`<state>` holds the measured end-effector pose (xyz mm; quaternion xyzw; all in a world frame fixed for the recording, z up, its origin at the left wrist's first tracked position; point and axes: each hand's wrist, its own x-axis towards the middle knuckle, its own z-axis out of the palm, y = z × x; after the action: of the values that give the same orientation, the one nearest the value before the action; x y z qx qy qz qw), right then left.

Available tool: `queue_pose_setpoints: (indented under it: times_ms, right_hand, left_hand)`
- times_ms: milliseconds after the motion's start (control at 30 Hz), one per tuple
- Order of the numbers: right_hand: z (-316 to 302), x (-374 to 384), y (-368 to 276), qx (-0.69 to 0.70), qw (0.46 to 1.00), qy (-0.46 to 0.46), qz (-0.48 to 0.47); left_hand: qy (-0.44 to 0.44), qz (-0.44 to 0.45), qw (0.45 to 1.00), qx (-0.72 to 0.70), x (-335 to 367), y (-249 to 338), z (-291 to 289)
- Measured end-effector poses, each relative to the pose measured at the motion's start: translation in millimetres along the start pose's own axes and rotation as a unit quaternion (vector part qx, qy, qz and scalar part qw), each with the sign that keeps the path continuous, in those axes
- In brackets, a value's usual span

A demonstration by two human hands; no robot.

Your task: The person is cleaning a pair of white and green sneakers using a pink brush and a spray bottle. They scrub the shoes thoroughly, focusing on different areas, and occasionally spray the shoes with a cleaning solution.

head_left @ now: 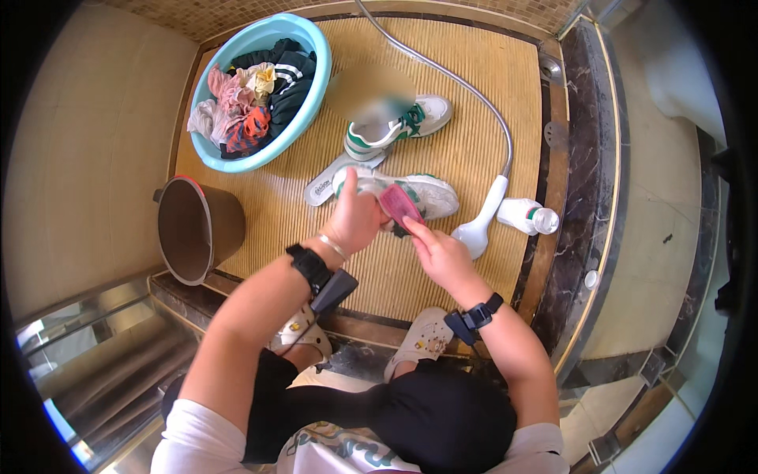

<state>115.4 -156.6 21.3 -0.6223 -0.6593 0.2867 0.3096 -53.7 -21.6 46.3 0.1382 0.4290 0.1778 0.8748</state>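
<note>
My left hand grips a white sneaker with green trim, thumb up over its heel end. My right hand holds a pink scrubbing brush against the side of that shoe, near the left hand's fingers. Just beyond lies the other white and green sneaker, partly covered by a blurred patch. A grey insole rests on the mat left of the held shoe. The brush's bristle side is hidden.
A ribbed tan mat covers the floor. At the far left stands a light blue basin of clothes; nearer is a brown bucket. A white shower head on a metal hose and a white bottle lie right.
</note>
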Motion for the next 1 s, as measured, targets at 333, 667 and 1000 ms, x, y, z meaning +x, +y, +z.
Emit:
queue_pose_setpoints:
  times_ms: [333, 667, 1000]
  right_hand:
    - [-16, 7, -2, -0.038, 0.985, -0.129, 0.11]
    - [-28, 32, 7, -0.121, 0.975, -0.129, 0.131]
    - [-33, 36, 9, -0.186, 0.973, -0.065, 0.122]
  left_hand:
    - [0.014, 0.152, 0.973, -0.175, -11, -66, -14]
    - [0.026, 0.172, 0.967, -0.186, -21, -87, -15]
    - [0.091, 0.197, 0.963, -0.16, -4, -99, -10]
